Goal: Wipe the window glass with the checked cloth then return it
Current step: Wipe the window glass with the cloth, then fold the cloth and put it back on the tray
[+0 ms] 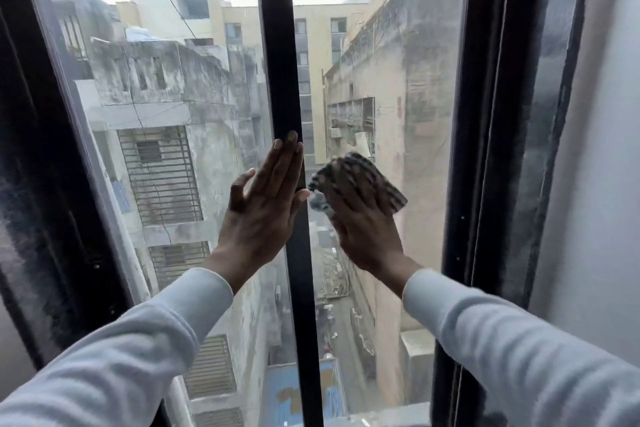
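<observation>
The window glass (pixel 391 87) fills the view in two panes split by a black centre bar (pixel 280 80). My right hand (pixel 363 236) presses the black-and-white checked cloth (pixel 360 177) flat against the right pane, just right of the bar. The cloth looks blurred, and part of it lies hidden under my palm. My left hand (pixel 263 204) rests flat on the left pane, fingers together and pointing up, its fingertips touching the centre bar. It holds nothing.
Thick black frame posts stand at the left (pixel 45 184) and right (pixel 491 149). A pale wall (pixel 595 184) lies beyond the right post. Through the glass I see weathered buildings and a narrow lane far below.
</observation>
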